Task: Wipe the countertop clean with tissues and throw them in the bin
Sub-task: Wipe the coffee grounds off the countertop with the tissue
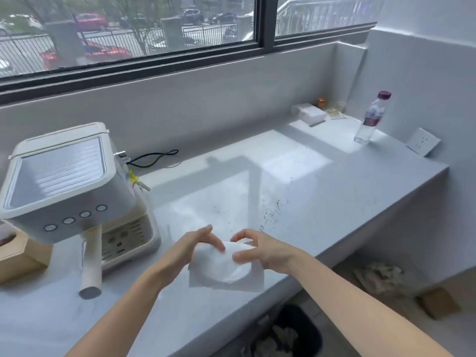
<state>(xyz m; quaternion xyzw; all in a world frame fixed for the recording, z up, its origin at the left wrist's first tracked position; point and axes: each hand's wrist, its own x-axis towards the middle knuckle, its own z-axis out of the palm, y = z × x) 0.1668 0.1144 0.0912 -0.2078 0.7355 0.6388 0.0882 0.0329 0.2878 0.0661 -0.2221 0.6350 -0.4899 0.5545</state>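
A white tissue (226, 273) is held just above the front edge of the pale grey countertop (322, 181). My left hand (192, 249) grips its left upper edge and my right hand (260, 249) pinches its right upper edge. Dark crumbs (270, 215) are scattered on the countertop just beyond my right hand, with a few more specks farther back. A black bin (298, 333) with crumpled tissues inside stands on the floor below the counter edge, between my forearms.
A white coffee machine (69, 191) stands at the left, a wooden tissue box (15, 256) beside it and a black cable (154, 158) behind. Far right: a plastic water bottle (371, 119), a white box (310, 114), a wall socket (422, 141).
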